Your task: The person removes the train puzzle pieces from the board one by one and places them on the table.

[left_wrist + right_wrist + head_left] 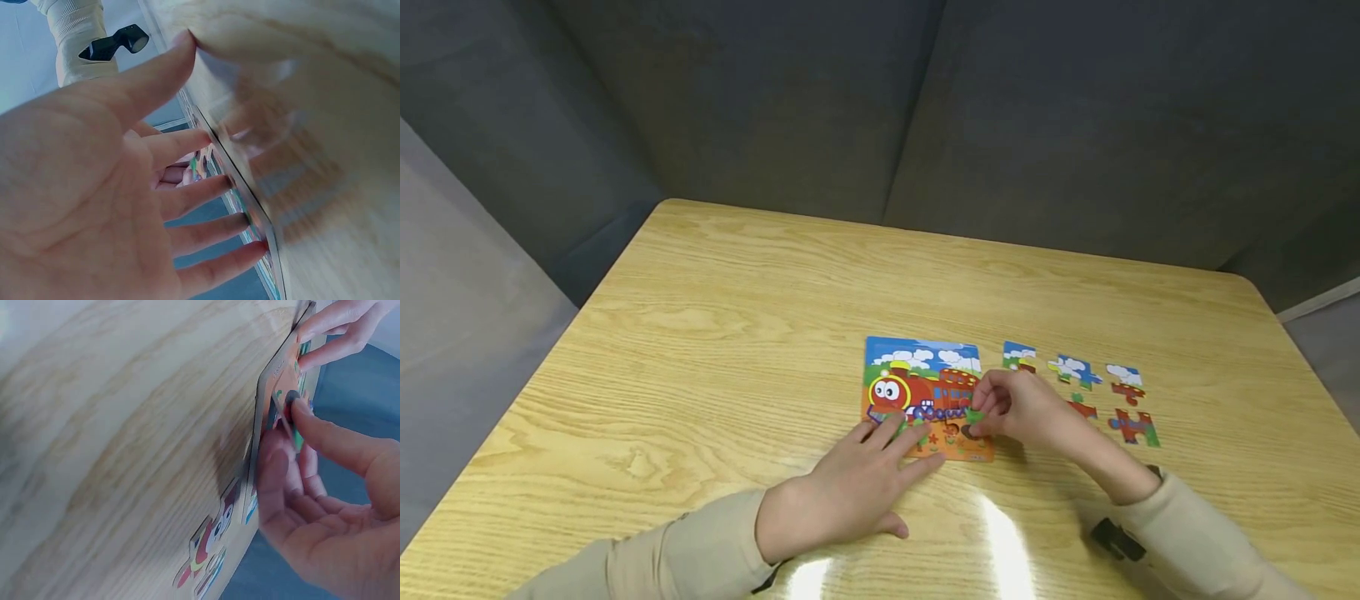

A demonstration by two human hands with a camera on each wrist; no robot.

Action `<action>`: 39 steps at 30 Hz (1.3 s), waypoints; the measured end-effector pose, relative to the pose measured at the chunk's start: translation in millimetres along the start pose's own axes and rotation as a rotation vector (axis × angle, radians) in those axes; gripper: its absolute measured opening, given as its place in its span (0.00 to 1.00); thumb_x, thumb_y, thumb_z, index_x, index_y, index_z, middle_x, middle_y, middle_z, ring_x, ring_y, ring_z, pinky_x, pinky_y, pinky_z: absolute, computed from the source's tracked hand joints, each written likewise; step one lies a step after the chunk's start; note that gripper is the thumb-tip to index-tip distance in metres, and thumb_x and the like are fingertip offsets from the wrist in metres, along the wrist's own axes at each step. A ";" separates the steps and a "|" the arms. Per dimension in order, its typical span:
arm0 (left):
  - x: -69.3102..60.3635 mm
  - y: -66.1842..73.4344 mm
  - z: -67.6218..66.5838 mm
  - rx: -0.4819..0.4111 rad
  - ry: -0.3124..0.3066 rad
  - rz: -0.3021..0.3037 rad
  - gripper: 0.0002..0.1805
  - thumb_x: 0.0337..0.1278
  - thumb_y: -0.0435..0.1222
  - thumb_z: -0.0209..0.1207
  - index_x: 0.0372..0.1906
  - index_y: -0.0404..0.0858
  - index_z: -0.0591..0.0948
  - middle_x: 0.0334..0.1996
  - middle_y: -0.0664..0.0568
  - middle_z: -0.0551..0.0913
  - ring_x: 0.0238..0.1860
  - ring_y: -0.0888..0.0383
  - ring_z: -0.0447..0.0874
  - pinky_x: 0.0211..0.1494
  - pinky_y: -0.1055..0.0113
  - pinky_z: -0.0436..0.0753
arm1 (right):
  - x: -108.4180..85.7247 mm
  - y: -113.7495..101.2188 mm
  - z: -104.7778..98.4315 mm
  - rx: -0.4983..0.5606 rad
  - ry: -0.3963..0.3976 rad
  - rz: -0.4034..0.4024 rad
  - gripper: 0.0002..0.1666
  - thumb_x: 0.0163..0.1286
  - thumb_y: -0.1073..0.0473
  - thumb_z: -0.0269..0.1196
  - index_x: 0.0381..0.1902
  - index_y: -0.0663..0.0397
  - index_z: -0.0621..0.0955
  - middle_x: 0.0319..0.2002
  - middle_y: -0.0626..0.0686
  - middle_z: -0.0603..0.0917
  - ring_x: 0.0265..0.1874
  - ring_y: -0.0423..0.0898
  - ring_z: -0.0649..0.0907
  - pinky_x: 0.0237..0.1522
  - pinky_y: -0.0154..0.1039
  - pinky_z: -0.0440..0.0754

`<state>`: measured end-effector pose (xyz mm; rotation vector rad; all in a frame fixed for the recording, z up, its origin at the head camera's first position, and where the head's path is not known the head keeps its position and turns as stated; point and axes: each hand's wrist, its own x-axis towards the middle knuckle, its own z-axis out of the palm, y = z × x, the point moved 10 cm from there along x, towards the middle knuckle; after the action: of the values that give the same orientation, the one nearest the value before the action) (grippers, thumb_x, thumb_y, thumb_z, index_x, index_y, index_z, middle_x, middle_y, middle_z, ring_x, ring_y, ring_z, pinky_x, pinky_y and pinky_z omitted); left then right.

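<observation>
A train jigsaw puzzle (pixel 958 356) in a flat board lies on the table, with a red engine, clouds and an orange lower strip. My left hand (pixel 850 487) has its fingers spread, and the fingertips touch the puzzle's lower left part. In the left wrist view those fingertips (pixel 255 245) meet the board's edge. Over the puzzle's right side, my right hand (pixel 1026 410) pinches a puzzle piece (pixel 282 414) between thumb and fingers. The piece is tilted against the board in the right wrist view, and the fingers partly hide it.
Several loose puzzle pieces lie right of the board, among them a cloud piece (pixel 1075 368), a white and red piece (pixel 1125 383) and a red and green one (pixel 1135 427). The wooden table (pixel 737 333) has a far edge before dark grey partitions (pixel 775 108).
</observation>
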<state>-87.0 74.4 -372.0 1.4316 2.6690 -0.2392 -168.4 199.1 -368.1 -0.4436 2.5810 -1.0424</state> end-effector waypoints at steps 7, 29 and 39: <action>0.4 0.0 0.7 -0.003 -0.005 0.000 0.46 0.51 0.68 0.57 0.75 0.56 0.62 0.73 0.52 0.61 0.71 0.48 0.60 0.67 0.53 0.68 | -5.7 2.2 -8.8 0.072 0.018 -0.030 0.13 0.56 0.70 0.71 0.34 0.60 0.77 0.28 0.50 0.80 0.27 0.43 0.79 0.30 0.33 0.80; 0.0 0.1 0.9 0.005 0.001 0.006 0.46 0.51 0.68 0.55 0.75 0.56 0.62 0.73 0.52 0.61 0.71 0.48 0.60 0.66 0.55 0.70 | -79.3 52.4 -40.0 0.123 -0.019 -0.180 0.18 0.57 0.83 0.62 0.44 0.67 0.76 0.29 0.53 0.79 0.26 0.42 0.81 0.26 0.36 0.81; 0.5 0.3 2.2 -0.003 -0.003 0.008 0.46 0.51 0.68 0.55 0.75 0.56 0.61 0.74 0.52 0.60 0.71 0.48 0.59 0.66 0.55 0.70 | -115.2 85.6 -58.9 -0.097 0.173 -0.164 0.26 0.45 0.82 0.71 0.39 0.56 0.79 0.31 0.44 0.79 0.29 0.34 0.78 0.27 0.29 0.79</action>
<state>-87.0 74.6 -374.3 1.4395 2.6598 -0.2356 -102.5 339.5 -368.2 -0.6249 2.7974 -1.0538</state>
